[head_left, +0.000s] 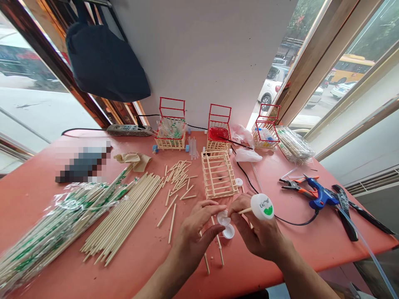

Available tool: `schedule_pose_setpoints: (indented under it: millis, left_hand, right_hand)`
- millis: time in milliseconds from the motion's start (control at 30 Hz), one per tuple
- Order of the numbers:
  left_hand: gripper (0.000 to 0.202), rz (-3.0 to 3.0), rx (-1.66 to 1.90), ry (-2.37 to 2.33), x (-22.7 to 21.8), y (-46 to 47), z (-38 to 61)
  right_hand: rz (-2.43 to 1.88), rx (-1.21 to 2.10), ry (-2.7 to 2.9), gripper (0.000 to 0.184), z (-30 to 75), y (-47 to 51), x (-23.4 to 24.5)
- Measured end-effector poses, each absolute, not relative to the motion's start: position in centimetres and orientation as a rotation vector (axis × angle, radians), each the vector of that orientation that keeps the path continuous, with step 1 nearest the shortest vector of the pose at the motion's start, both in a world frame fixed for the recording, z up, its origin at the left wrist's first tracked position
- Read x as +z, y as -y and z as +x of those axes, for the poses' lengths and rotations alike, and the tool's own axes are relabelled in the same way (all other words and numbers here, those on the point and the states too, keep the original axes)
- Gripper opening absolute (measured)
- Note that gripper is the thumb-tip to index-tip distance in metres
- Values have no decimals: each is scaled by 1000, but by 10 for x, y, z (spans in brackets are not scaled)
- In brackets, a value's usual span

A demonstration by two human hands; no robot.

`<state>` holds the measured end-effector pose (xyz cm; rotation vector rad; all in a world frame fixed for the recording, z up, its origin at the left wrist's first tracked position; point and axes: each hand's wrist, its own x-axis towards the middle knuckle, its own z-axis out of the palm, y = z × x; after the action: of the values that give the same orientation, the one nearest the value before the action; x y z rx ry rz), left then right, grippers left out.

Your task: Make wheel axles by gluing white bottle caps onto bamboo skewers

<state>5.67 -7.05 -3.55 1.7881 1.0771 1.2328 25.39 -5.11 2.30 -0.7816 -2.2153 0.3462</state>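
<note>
My right hand (257, 228) pinches a thin wooden stick (245, 211). A white bottle cap (262, 207) with a green mark sits on the stick's right end. Beside the right fingertips, the thumb and fingers of my left hand (199, 226) curve around another white cap (223, 217). Whether the stick enters this cap is hidden by my fingers. Just below, a further white cap (228, 231) lies open side up. Long sticks (220, 251) with small crosspieces lie under my hands. A wooden stick frame (220, 174) stands just beyond them.
Bundled sticks (124, 216) and short cut pieces (177, 174) lie left. Behind stand small red-trimmed stick carts (171, 139), one holding a red container (219, 133). At right are pliers (299, 187), a blue glue gun (322, 195) with its cord, and black-handled cutters (346, 207).
</note>
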Motion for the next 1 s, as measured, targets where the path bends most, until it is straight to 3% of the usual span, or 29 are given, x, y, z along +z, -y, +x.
schedule_pose_setpoints:
  millis: [1000]
  left_hand:
    - [32,1784,1262,-1072,-32,70,59]
  right_hand:
    - [-793,313,2221,16,254,51,20]
